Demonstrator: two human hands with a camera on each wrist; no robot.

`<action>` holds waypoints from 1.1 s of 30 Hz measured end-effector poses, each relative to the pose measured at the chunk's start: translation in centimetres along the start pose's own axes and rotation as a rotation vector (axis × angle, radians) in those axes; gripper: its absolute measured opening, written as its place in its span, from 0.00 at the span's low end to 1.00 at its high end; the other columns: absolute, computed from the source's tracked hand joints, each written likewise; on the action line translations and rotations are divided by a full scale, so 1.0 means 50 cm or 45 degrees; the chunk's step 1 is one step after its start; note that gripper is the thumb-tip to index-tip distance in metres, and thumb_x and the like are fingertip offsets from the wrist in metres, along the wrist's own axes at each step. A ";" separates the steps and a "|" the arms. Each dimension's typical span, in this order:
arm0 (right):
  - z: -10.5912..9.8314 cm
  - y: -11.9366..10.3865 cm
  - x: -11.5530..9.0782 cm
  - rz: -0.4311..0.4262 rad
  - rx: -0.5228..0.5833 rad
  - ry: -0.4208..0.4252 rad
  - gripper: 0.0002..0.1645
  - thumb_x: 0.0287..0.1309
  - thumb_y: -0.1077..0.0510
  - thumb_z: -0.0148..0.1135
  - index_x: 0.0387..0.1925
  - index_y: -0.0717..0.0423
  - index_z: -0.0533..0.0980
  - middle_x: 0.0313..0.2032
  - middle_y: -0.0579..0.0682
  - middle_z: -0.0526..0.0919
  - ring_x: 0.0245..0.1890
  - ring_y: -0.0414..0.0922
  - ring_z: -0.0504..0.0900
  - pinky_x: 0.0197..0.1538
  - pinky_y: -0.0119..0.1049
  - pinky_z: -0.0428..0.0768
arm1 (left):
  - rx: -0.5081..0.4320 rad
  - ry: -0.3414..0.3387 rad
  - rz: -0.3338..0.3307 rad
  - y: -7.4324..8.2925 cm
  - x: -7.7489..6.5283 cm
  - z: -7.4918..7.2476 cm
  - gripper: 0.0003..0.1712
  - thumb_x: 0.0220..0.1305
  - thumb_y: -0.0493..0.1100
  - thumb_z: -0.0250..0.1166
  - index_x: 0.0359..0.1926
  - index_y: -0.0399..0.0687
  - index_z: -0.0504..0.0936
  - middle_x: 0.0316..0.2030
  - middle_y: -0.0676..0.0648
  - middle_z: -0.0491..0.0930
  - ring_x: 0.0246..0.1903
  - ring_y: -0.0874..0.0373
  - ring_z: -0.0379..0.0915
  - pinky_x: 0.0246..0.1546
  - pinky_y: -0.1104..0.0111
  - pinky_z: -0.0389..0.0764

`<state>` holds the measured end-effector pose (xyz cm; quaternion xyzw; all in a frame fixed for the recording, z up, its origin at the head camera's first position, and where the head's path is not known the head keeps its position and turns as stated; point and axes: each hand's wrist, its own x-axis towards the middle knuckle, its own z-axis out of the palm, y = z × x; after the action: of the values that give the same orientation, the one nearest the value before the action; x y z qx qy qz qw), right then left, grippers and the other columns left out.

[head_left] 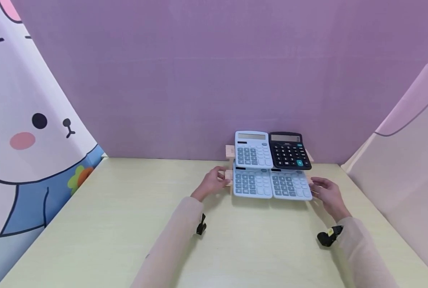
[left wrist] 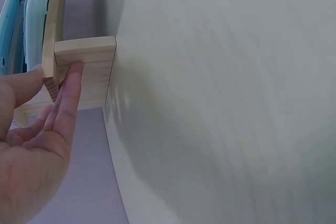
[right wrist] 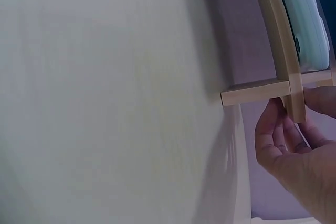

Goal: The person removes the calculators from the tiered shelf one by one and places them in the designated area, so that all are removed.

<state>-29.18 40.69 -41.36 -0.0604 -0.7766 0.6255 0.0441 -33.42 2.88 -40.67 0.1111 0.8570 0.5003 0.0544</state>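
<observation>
A two-tier wooden rack (head_left: 229,151) stands by the back wall, bearing calculators on both tiers. On the upper tier a light blue calculator (head_left: 253,150) leans at left beside a black calculator (head_left: 290,151). Two more light blue ones, a left calculator (head_left: 252,183) and a right calculator (head_left: 291,185), lie side by side below. My left hand (head_left: 213,183) pinches the left end of the lower shelf (left wrist: 50,56), thumb on top and fingers underneath. At the opposite end, my right hand (head_left: 327,195) grips the same shelf between thumb and fingers.
The rack is on a pale wooden table (head_left: 120,224). Behind it rises a purple cloth backdrop (head_left: 185,88). A cartoon-printed cloth (head_left: 26,88) hangs at left, and a pale pink one (head_left: 411,168) borders the right side.
</observation>
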 end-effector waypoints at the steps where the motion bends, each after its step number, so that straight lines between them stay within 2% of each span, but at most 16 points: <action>1: -0.001 0.001 0.001 -0.001 -0.015 -0.006 0.30 0.61 0.67 0.48 0.62 0.75 0.53 0.38 0.43 0.74 0.32 0.27 0.75 0.39 0.22 0.82 | 0.010 0.002 -0.003 0.001 0.000 0.000 0.28 0.59 0.40 0.61 0.60 0.42 0.65 0.44 0.38 0.76 0.41 0.50 0.76 0.40 0.67 0.82; 5: -0.004 0.002 0.002 0.005 -0.064 -0.022 0.31 0.61 0.65 0.49 0.63 0.73 0.54 0.48 0.55 0.68 0.33 0.27 0.74 0.41 0.22 0.81 | 0.031 0.007 -0.010 0.004 0.000 -0.001 0.28 0.59 0.40 0.61 0.60 0.42 0.65 0.45 0.38 0.76 0.42 0.49 0.76 0.40 0.66 0.82; 13: -0.006 -0.002 0.002 0.002 -0.056 -0.032 0.31 0.61 0.65 0.50 0.63 0.73 0.54 0.55 0.64 0.64 0.33 0.27 0.75 0.41 0.22 0.82 | 0.008 0.005 -0.016 0.007 -0.001 -0.004 0.28 0.59 0.40 0.62 0.59 0.42 0.65 0.44 0.38 0.76 0.42 0.49 0.77 0.40 0.66 0.82; 18: -0.009 -0.001 0.003 0.006 -0.049 -0.051 0.31 0.60 0.66 0.49 0.63 0.72 0.54 0.55 0.63 0.61 0.33 0.28 0.74 0.42 0.23 0.82 | 0.017 0.000 -0.029 0.005 0.000 -0.002 0.28 0.59 0.40 0.62 0.60 0.42 0.65 0.45 0.38 0.75 0.42 0.50 0.76 0.41 0.65 0.82; 27: -0.014 0.004 0.007 -0.016 0.015 -0.100 0.31 0.60 0.68 0.50 0.63 0.73 0.54 0.52 0.60 0.63 0.33 0.29 0.75 0.43 0.24 0.82 | -0.014 -0.001 -0.032 0.005 0.000 -0.004 0.28 0.59 0.39 0.62 0.59 0.40 0.65 0.45 0.37 0.75 0.40 0.50 0.77 0.42 0.64 0.83; 33: -0.021 0.003 0.006 -0.031 0.036 -0.128 0.31 0.60 0.68 0.50 0.63 0.74 0.53 0.53 0.63 0.63 0.34 0.29 0.76 0.44 0.25 0.82 | -0.020 -0.016 -0.026 0.003 0.004 -0.003 0.29 0.58 0.39 0.63 0.59 0.40 0.65 0.45 0.36 0.75 0.40 0.50 0.77 0.42 0.65 0.83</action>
<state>-29.31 41.76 -41.30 -0.0187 -0.7696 0.6382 0.0135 -33.61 2.90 -40.46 0.1049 0.8539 0.5056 0.0657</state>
